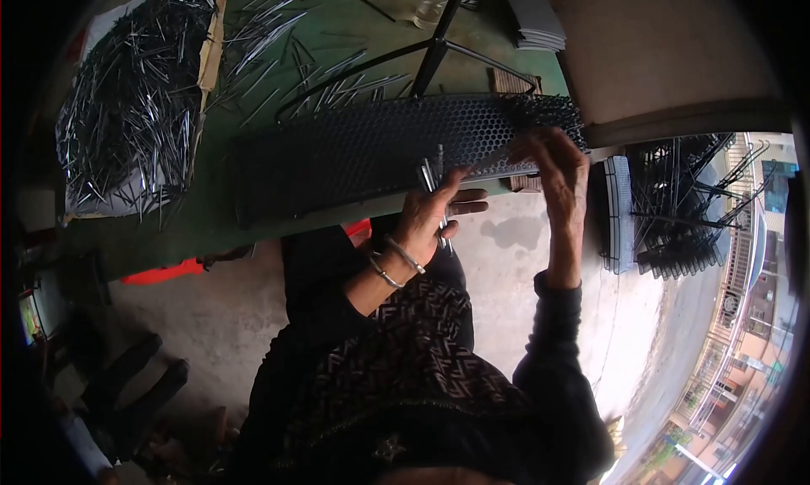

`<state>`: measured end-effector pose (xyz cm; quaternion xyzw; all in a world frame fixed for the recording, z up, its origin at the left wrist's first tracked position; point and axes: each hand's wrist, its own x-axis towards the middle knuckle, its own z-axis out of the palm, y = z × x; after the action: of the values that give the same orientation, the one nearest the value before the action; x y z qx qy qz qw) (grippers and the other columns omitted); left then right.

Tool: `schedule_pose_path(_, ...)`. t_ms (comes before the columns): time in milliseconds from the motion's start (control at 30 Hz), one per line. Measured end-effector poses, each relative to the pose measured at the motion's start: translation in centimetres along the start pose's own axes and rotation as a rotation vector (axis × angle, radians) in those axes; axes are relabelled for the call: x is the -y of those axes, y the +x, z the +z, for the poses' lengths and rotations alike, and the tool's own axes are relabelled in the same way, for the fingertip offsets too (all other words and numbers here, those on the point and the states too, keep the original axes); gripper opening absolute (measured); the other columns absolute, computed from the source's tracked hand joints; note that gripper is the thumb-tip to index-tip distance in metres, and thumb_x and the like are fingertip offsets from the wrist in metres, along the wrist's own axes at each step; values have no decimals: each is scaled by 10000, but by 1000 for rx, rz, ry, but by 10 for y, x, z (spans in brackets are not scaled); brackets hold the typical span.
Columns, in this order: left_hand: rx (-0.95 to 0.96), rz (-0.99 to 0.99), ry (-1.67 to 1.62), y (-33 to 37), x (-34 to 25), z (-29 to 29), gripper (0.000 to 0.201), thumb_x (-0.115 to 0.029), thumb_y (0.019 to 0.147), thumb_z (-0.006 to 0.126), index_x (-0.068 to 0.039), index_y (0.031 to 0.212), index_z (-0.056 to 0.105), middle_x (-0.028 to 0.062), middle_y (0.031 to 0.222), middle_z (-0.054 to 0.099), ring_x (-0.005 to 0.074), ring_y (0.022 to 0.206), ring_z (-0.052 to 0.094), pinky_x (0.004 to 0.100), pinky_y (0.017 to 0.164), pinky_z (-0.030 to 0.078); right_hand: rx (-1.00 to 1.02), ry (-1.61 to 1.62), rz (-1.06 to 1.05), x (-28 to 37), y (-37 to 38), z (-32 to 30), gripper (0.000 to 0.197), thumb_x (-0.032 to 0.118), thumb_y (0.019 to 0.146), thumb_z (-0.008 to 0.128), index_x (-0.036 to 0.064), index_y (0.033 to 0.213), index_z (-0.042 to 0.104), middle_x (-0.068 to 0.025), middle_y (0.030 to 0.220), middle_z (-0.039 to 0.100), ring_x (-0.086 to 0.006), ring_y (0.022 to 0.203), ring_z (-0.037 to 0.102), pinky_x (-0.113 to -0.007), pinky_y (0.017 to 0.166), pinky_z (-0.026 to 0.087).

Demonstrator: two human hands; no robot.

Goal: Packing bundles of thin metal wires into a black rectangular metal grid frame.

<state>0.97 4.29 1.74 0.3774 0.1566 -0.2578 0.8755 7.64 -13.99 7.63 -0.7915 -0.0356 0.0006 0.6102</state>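
A long dark panel full of round holes [405,139] lies along the near edge of the green table, and thin dark rods bristle in a dense cluster [544,112] at its right end. In front of it, my left hand [422,219] is closed around several thin, shiny metal rods [429,178], with some of its fingers stretched out. My right hand [557,169] is over the panel's right part, its fingers bent and pinched. A thin rod [491,158], smeared by motion, runs from its fingertips toward my left thumb.
An opened carton of dark metal rods [139,105] stands at left, with loose rods [261,34] scattered beside it. A black metal stand [434,55] rises behind the panel. Grey sheets [536,31] are stacked at back right. Stacked wire racks [675,207] stand right of the table.
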Motion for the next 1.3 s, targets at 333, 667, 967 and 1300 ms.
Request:
schedule_pose_path(333, -1, -150, -214, 6, 13, 9, 309, -318, 993, 520, -39, 1105, 590, 173, 1001, 675, 128, 741, 617, 310, 630, 531, -467, -433, -402, -35, 45, 6, 114, 53, 895, 611, 16, 989, 665, -69, 834, 676, -114, 734, 625, -263, 684, 498)
schedule_pose_path(667, 156, -286, -201, 8, 4, 8, 387, -456, 990, 487, -89, 1104, 538, -31, 652, 428, 43, 488, 348, 213, 457, 323, -448, -555, -500, -44, 53, 13, 103, 75, 899, 597, 21, 945, 672, -69, 803, 692, -137, 721, 658, -273, 671, 502)
schedule_pose_path(967, 68, -138, -101, 3, 10, 11, 352, -357, 979, 549, -33, 1113, 578, -40, 674, 456, 65, 578, 469, 218, 461, 373, -397, -556, -364, -31, 56, 11, 145, 130, 896, 604, 32, 961, 690, -65, 763, 711, -114, 708, 668, -265, 670, 505)
schedule_pose_path(1300, 135, -147, -116, 0, 13, 7, 391, -394, 977, 544, -54, 1168, 568, -59, 659, 399, 38, 543, 387, 207, 467, 326, -346, -590, -354, -28, 60, 6, 174, 141, 886, 599, 12, 958, 690, -82, 781, 703, -127, 723, 659, -270, 694, 496)
